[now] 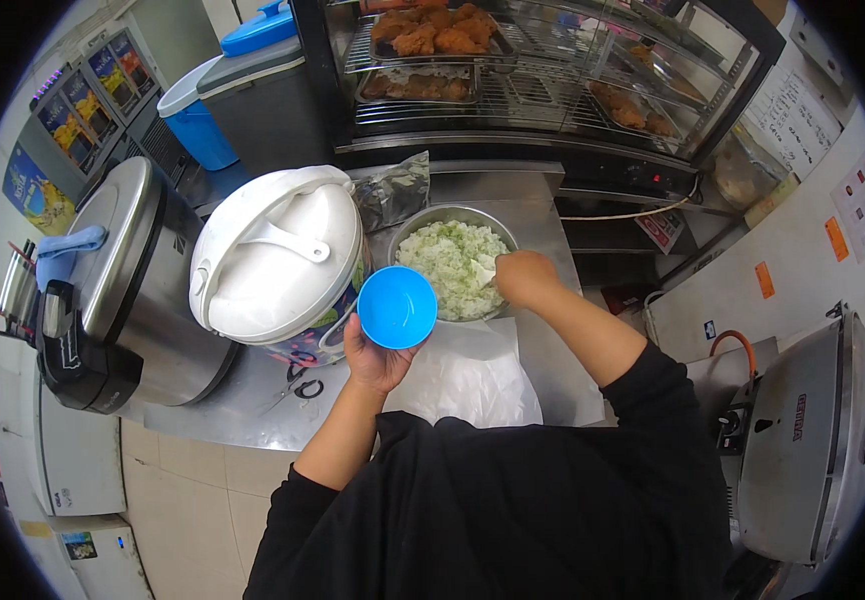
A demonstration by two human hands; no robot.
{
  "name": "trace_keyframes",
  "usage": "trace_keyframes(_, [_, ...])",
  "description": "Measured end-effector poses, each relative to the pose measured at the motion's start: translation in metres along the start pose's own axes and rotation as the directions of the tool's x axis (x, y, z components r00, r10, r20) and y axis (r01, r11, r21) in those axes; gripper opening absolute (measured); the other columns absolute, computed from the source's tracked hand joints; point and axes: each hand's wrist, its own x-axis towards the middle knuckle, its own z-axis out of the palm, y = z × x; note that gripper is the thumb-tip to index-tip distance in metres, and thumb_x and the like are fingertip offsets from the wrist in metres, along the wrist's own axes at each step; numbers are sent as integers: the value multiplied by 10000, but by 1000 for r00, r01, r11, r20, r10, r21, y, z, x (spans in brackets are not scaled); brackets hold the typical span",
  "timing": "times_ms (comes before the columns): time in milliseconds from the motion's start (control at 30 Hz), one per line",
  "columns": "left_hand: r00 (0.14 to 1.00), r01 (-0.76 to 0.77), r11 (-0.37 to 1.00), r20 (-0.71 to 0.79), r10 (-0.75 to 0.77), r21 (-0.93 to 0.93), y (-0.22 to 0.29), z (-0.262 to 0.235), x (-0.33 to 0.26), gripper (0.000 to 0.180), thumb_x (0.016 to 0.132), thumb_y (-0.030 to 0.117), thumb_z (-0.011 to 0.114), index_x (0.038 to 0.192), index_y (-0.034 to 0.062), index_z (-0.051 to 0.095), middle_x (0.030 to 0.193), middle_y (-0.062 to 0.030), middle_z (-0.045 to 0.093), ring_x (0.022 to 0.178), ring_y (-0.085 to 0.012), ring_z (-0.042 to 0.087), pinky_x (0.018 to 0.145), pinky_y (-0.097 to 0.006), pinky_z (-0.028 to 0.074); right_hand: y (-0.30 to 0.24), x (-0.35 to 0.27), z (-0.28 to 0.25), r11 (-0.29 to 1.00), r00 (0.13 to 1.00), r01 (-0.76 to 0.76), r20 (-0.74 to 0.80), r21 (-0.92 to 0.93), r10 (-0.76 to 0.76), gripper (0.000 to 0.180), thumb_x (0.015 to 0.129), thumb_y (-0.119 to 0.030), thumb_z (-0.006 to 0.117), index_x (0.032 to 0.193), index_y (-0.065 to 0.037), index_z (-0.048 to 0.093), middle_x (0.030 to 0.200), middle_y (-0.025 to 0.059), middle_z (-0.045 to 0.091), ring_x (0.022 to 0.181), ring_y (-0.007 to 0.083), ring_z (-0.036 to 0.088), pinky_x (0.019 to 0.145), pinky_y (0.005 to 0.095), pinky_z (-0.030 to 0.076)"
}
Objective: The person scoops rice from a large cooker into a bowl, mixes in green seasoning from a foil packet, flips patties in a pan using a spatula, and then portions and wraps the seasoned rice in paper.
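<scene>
Cup (397, 307): blue, empty, gripped from below by left hand (377, 358), beside bowl (408, 232).
Right hand (523, 277): closed on white scoop (486, 272) in rice (451, 265).
Progress: bowl full; nothing in cup yet.

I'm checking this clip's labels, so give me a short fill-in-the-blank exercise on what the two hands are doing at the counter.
1. The left hand holds a small round bowl coloured ____.
2. The right hand grips a white scoop dipped into the metal bowl of ____ flecked with green.
3. The white cooker lid left of the metal bowl is ____.
4. The fried food sits on racks in the glass ____ behind the counter.

Missing words: blue; rice; closed; cabinet
</scene>
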Motion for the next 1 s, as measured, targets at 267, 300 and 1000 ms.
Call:
trace_keyframes(267, [851, -386, 665, -32, 525, 639, -25, -28, 48, 630, 657, 390, 538, 1138, 48, 319, 1058, -82, 396, 1009, -203, 389, 881, -333, 310, 48, 23, -12, 999, 995, -43, -87, -27, 40, 194, 721, -228, 560, 820, -72, 619, 812, 137, 606, 798, 293, 578, 662, 398, 455])
trace_keyframes(300, [849, -388, 663, -32, 528, 640, -27, -34, 60, 630, 657, 390, 538, 1138, 48, 319, 1058, -82, 396, 1009, -203, 389, 881, -333, 310, 49, 23, -16, 998, 995, -37, -92, -46, 33, 189, 706, -210, 555, 804, -65, 625, 821, 138, 609, 793, 290, 583, 667, 398, 457])
trace_keyframes(1000, [597, -479, 688, -373, 711, 546, -49, -30, 155, 596, 691, 368, 468, 1153, 50, 266, 1105, -135, 396, 992, -244, 433, 853, -352, 361, 86, 76, 28, 952, 992, -105, 93, 288, 81, 408, 732, -393, 543, 813, -1, 621, 825, 185, 593, 759, 307, 571, 681, 376, 443])
